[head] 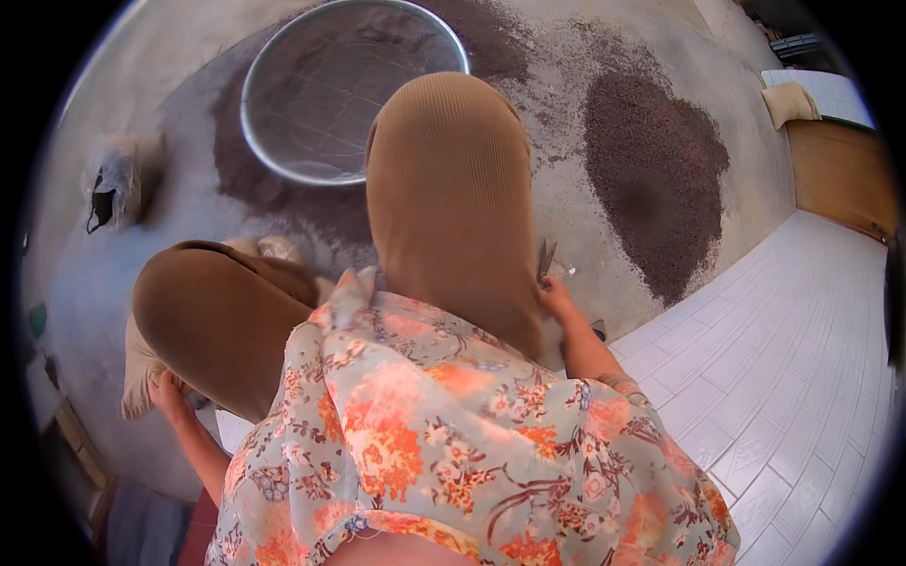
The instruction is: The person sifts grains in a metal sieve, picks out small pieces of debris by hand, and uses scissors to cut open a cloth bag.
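My left hand (168,393) is at the lower left beside my bent knee, its fingers on the edge of a beige cloth sack or cushion (139,368) that lies partly under my leg. On the other side, my right hand (554,296) is by my right thigh, with the open blades of a pair of scissors (546,259) pointing away from its fingertips; the handles are hidden. Brown ribbed trousers cover both knees, and a floral top covers my lap. Past the knees stands a large round metal-rimmed sieve or tray (263,152) on the floor.
Dark reddish-brown grains lie around the round rim and in a large patch (655,177) on the concrete floor to the right. A clear plastic bag (124,180) with something black is at the left. White tiles (771,354) and a wooden panel (842,170) with a beige cushion (789,104) are at the right.
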`<state>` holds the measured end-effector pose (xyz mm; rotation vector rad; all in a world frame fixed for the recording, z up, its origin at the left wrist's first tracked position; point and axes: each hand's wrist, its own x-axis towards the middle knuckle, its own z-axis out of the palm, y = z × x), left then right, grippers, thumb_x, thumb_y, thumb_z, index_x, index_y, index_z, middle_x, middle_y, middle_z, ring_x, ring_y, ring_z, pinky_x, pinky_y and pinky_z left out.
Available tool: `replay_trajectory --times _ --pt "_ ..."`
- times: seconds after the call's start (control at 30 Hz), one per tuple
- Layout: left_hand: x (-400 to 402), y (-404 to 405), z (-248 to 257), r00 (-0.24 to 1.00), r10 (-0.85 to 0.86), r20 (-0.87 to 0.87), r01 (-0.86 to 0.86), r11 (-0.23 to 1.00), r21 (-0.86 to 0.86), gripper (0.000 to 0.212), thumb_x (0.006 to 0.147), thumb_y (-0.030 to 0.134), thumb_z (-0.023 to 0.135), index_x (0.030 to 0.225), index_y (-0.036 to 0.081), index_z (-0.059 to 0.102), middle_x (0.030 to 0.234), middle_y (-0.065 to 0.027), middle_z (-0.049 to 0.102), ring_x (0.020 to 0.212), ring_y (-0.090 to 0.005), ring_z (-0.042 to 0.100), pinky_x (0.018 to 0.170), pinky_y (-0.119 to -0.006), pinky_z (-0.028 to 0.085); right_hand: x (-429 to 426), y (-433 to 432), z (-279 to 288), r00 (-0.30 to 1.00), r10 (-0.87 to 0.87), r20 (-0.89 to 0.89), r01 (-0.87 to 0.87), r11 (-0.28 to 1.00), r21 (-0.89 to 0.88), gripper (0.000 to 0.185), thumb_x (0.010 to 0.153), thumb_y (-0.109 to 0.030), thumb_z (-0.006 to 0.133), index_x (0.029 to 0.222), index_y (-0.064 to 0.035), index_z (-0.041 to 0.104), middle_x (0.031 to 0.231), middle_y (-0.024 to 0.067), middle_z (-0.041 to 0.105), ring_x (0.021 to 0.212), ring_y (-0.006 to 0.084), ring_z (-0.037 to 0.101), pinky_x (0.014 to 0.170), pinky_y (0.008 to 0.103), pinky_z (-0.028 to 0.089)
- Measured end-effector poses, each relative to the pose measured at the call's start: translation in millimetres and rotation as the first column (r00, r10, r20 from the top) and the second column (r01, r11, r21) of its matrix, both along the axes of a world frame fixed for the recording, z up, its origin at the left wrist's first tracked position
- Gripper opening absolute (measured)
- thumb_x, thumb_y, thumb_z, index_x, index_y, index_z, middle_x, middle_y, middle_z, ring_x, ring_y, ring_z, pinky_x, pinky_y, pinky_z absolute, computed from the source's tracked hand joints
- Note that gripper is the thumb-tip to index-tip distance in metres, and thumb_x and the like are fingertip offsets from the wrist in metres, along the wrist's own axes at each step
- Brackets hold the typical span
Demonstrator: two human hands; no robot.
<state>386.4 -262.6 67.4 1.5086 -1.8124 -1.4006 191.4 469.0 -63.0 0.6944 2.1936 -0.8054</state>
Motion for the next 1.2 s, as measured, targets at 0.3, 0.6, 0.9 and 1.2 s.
replay_trajectory --times 0.3,0.6,0.9,1.2 --pt "104 25 -96 0.884 0.441 0.154 -0.464 0.865 0.19 0.026 0.065 0.006 0.054 0.089 -0.005 0.055 0.091 -0.0114 0.056 0.074 -0.0215 0.055 0.069 -0.031 0.045 -36 -6 -81 0.966 -0.251 -0.064 0.256 0.964 0.077 0.072 0.062 -0.015 0.074 0.116 0.0105 0.034 0.116 0.0274 0.046 0.105 0.0361 0.049 0.089 0.0386 0.04" --pt "45 91 -117 0.742 0.607 0.285 -0.666 0.717 0.206 0.025 0.063 0.009 0.059 0.084 -0.004 0.057 0.081 -0.0131 0.056 0.068 -0.0252 0.054 0.057 -0.039 0.041 -77 21 -37 0.882 -0.449 -0.142 0.428 0.89 -0.156 0.068 0.064 -0.016 0.073 0.115 0.0102 0.036 0.114 0.0264 0.047 0.103 0.0352 0.05 0.087 0.0387 0.041" --pt "33 123 -98 0.765 0.572 0.297 -0.598 0.802 -0.005 0.033 0.064 0.01 0.056 0.092 -0.006 0.057 0.084 -0.0174 0.059 0.076 -0.0305 0.056 0.061 -0.04 0.043 -127 3 -12 0.888 -0.441 -0.13 0.38 0.863 -0.332 0.064 0.065 -0.017 0.071 0.113 0.01 0.038 0.111 0.0254 0.049 0.101 0.0342 0.051 0.085 0.0388 0.042" --pt "34 109 -88 0.774 0.527 0.351 -0.614 0.76 0.211 0.024 0.065 0.01 0.053 0.084 -0.004 0.059 0.079 -0.0182 0.059 0.066 -0.0289 0.057 0.057 -0.041 0.044 -188 -60 2 0.932 -0.348 -0.101 0.266 0.847 -0.46 0.06 0.067 -0.017 0.07 0.112 0.0097 0.04 0.109 0.0245 0.05 0.099 0.0333 0.052 0.083 0.0389 0.043"
